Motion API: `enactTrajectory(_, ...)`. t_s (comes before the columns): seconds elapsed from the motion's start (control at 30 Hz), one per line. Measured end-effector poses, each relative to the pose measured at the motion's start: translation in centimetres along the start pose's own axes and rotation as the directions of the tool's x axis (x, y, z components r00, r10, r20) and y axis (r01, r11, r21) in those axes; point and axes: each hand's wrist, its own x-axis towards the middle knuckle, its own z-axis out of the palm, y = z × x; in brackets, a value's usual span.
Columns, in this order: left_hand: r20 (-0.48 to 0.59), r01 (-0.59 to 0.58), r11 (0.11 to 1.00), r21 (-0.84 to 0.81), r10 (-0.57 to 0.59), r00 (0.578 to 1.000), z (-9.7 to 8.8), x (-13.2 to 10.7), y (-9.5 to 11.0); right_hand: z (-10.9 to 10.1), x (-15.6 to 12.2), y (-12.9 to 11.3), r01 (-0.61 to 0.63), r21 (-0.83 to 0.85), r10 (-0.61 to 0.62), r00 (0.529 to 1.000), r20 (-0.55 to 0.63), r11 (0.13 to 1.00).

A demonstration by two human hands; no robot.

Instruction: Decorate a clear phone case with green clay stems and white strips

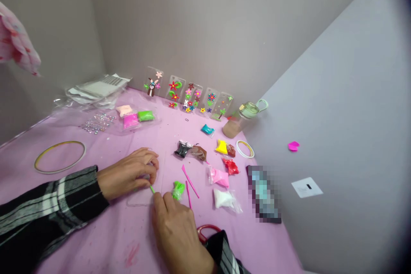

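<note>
A clear phone case [140,201] lies flat on the pink-covered table, its outline faint. My left hand [130,174] rests over its upper part with fingers curled round the edge. Between my hands runs a short, thin green clay strip [152,189], its far end by my left thumb. My right hand [175,227] is closed in a pinch at the strip's near end; the fingertips are partly hidden. Just beyond that hand sits a bright green clay packet [178,190]. Two pink modelling tools [190,182] lie beside it. Red-handled scissors [208,230] are partly covered by my right wrist.
Several clay packets [219,177] are spread to the right, near a phone [263,195] and a tape roll [245,149]. Decorated clear cases [175,90] lean on the back wall beside a bottle [237,122]. A bangle-like ring [60,172] and gem sheet [99,123] lie left.
</note>
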Motion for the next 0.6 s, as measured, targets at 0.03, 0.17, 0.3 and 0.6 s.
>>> enactTrajectory(0.03, -0.003, 0.003, 1.0, -0.002, -0.003, 1.0, -0.2, 0.0, 0.2, 0.0, 0.0, 0.0, 0.001, 0.001, -0.001, 1.0, -0.001, 1.0)
enactTrajectory(0.17, -0.032, 0.025, 1.0, -0.003, -0.025, 0.999, -0.4, -0.1, 0.7, 0.2, 0.0, 0.0, 0.004, -0.011, -0.004, 1.0, -0.005, 1.0)
enactTrajectory(0.3, -0.058, 0.045, 0.999, -0.003, -0.045, 0.997, 0.5, -0.1, 0.8, 0.3, 0.1, -0.1, -0.005, -0.014, 0.005, 1.0, -0.003, 1.0)
enactTrajectory(0.6, -0.054, 0.057, 0.998, -0.004, -0.057, 0.997, 0.9, -0.3, 0.7, -0.5, 0.3, -0.3, -0.021, -0.001, 0.021, 0.999, 0.031, 1.0)
